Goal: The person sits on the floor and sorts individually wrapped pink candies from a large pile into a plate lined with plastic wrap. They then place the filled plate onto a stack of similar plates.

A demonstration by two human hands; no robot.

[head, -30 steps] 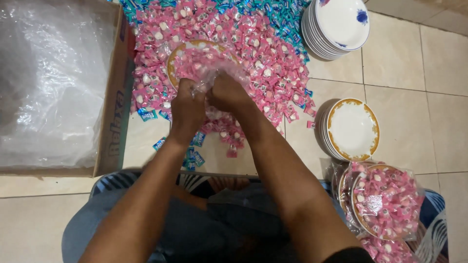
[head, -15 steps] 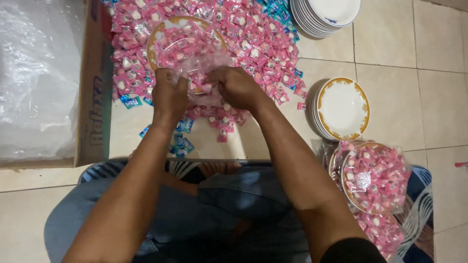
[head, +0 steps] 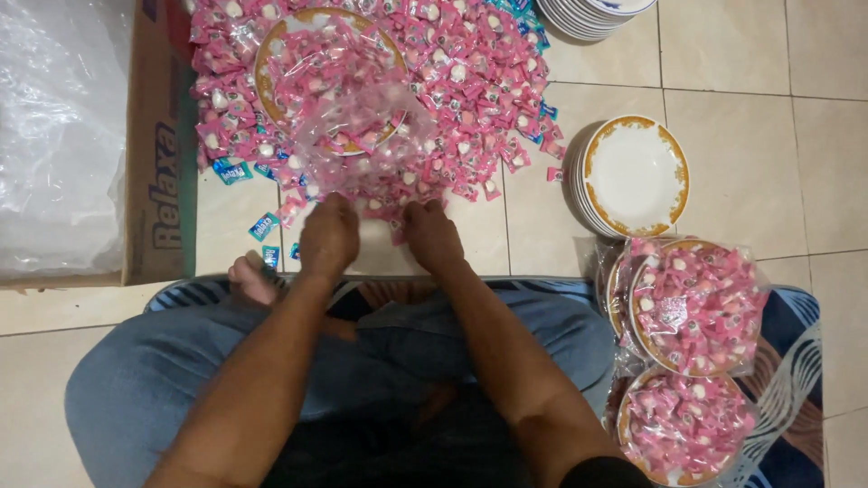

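A gold-rimmed plate [head: 276, 54] heaped with pink wrapped candies sits on the candy pile [head: 470, 81] on the tiled floor. A clear plastic bag [head: 362, 136] lies partly over the plate's near side. My left hand [head: 327, 237] and my right hand [head: 432, 233] each pinch the bag's near edge, fingers closed on the plastic, just above my crossed legs.
A cardboard box [head: 158, 154] lined with clear plastic stands at the left. A stack of empty gold-rimmed plates [head: 633, 176] is to the right, another stack of white plates [head: 588, 14] at the top. Bagged plates of candy [head: 696, 307] rest at the lower right. A few blue candies [head: 262, 226] lie loose.
Both hands have drawn back toward my legs, pulling the bag's open edge with them. The bag now stretches from the plate to my hands instead of being bunched over the plate.
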